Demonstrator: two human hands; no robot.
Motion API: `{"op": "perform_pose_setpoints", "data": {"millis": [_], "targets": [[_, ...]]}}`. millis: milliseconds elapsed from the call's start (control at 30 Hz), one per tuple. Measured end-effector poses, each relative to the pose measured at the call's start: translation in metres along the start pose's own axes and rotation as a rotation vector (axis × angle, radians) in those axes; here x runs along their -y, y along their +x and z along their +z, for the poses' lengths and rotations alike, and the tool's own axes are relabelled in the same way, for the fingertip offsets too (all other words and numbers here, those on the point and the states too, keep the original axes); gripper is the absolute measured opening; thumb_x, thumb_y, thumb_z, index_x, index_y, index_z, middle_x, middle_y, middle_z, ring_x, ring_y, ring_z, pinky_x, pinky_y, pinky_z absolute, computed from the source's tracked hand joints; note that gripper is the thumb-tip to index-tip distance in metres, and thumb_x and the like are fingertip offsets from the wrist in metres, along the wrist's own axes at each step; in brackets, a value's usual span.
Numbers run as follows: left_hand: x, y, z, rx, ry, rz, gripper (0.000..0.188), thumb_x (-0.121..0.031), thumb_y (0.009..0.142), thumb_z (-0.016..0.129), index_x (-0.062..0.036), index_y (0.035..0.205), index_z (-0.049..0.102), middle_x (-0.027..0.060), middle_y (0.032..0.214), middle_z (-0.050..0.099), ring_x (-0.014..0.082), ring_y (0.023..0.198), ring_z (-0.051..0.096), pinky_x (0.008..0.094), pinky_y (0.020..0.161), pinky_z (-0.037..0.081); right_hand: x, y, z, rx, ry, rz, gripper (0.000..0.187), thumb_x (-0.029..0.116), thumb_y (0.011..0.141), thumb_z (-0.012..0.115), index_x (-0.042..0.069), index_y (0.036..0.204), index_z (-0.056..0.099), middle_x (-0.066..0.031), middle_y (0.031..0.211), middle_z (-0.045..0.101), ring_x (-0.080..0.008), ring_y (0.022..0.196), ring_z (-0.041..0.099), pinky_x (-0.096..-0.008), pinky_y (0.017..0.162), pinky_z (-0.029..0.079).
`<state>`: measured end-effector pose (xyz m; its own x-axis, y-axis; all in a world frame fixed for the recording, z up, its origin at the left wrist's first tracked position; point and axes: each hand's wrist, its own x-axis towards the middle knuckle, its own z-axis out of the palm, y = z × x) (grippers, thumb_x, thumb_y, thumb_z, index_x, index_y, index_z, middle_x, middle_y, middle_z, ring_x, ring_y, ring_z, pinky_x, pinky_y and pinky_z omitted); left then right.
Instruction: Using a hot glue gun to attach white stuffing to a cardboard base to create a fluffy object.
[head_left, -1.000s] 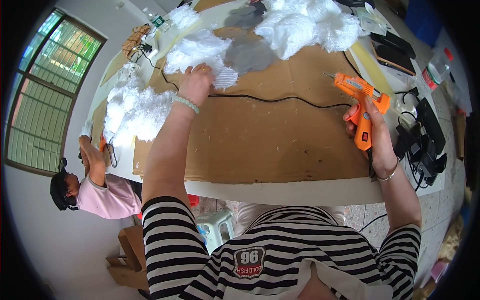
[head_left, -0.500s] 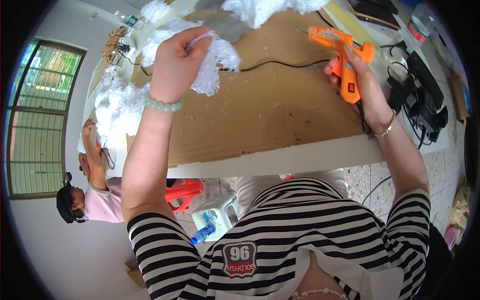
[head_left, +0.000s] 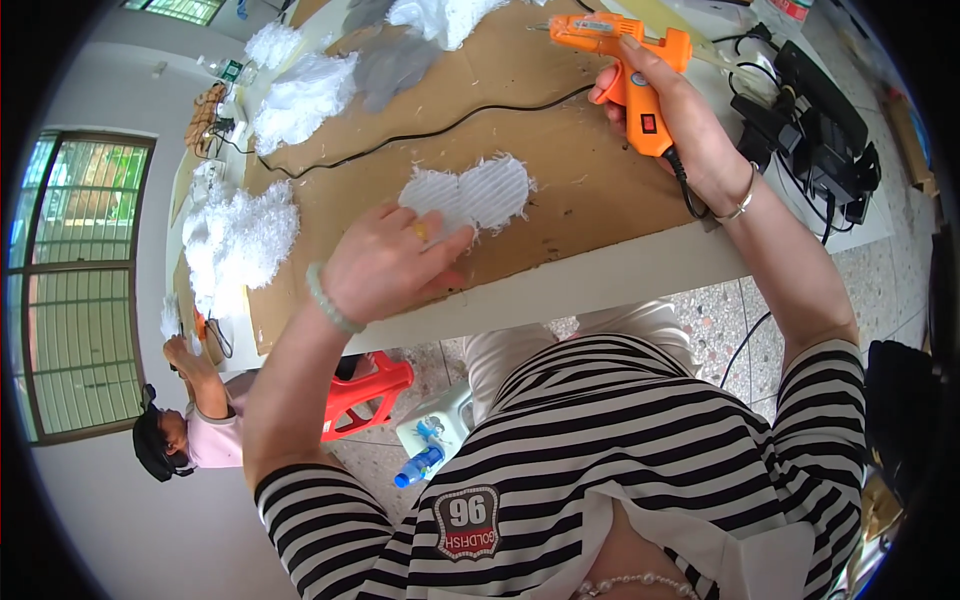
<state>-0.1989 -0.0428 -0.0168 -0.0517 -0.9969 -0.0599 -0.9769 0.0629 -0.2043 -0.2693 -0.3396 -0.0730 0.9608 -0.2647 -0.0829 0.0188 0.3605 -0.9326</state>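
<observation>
In my right hand (head_left: 665,105) is an orange hot glue gun (head_left: 640,95), gripped by its handle, nozzle pointing left and glue stick out the back. A white, ribbed, fringed piece of fabric (head_left: 475,195), roughly heart-shaped, lies flat on the brown cardboard (head_left: 560,225). My left hand (head_left: 400,255) is at its lower left edge, fingers apart and the fingertips over or against that edge. Whether they press on the fabric I cannot tell. A black cord (head_left: 420,135) crosses the cardboard behind the piece.
More white fringed pieces (head_left: 305,95) and a fluffy white heap (head_left: 240,235) lie left and back, beside grey fabric (head_left: 395,70). Black adapters and cables (head_left: 820,140) crowd the right. A co-worker (head_left: 200,410) works at the far left. Stools (head_left: 370,395) stand below the table.
My left hand has come down toward me from above the table; the white piece it held now lies on the cardboard. The glue gun, still in my right hand, appears farther up and left.
</observation>
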Motion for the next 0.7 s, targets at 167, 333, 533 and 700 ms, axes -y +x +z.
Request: {"op": "perform_pose_setpoints", "data": {"millis": [167, 333, 533, 700], "targets": [[-0.009, -0.014, -0.009, -0.273, -0.099, -0.37, 0.033, -0.02, 0.072, 0.073, -0.0032, 0.098, 0.061, 0.0141, 0.091, 0.064, 0.0287, 0.076, 0.062, 0.0377, 0.07, 0.05, -0.002, 0.0, 0.0, -0.01, -0.031, -0.003, 0.042, 0.045, 0.094, 0.047, 0.005, 0.09, 0.06, -0.0036, 0.079, 0.063, -0.0079, 0.063, 0.053, -0.0204, 0.057, 0.044], [-0.032, -0.006, 0.005, -0.498, -0.218, -0.58, 0.022, -0.01, 0.076, 0.068, -0.0027, 0.096, 0.062, 0.0132, 0.084, 0.063, 0.0291, 0.073, 0.062, 0.0362, 0.064, 0.05, -0.002, -0.001, 0.003, -0.013, -0.05, -0.025, 0.042, 0.045, 0.094, 0.047, 0.006, 0.09, 0.06, -0.0035, 0.079, 0.063, -0.0078, 0.063, 0.053, -0.02, 0.056, 0.044], [-0.067, 0.063, -0.014, -0.805, -0.662, -0.137, 0.011, 0.0, 0.064, 0.059, -0.0058, 0.074, 0.059, 0.0056, 0.075, 0.057, 0.0237, 0.061, 0.056, 0.0342, 0.052, 0.045, -0.001, -0.003, 0.001, -0.033, -0.018, 0.025, 0.04, 0.044, 0.095, 0.046, 0.008, 0.087, 0.059, -0.0032, 0.08, 0.062, -0.0081, 0.063, 0.052, -0.0208, 0.057, 0.043], [-0.102, 0.104, -0.074, -0.896, -1.235, 0.053, 0.015, -0.006, 0.058, 0.064, -0.0081, 0.06, 0.05, 0.0065, 0.064, 0.051, 0.0258, 0.058, 0.052, 0.0371, 0.051, 0.044, -0.006, 0.006, 0.001, 0.023, 0.037, 0.045, 0.039, 0.041, 0.095, 0.047, 0.007, 0.111, 0.056, -0.0031, 0.081, 0.063, -0.0105, 0.066, 0.054, -0.0227, 0.061, 0.045]]}}
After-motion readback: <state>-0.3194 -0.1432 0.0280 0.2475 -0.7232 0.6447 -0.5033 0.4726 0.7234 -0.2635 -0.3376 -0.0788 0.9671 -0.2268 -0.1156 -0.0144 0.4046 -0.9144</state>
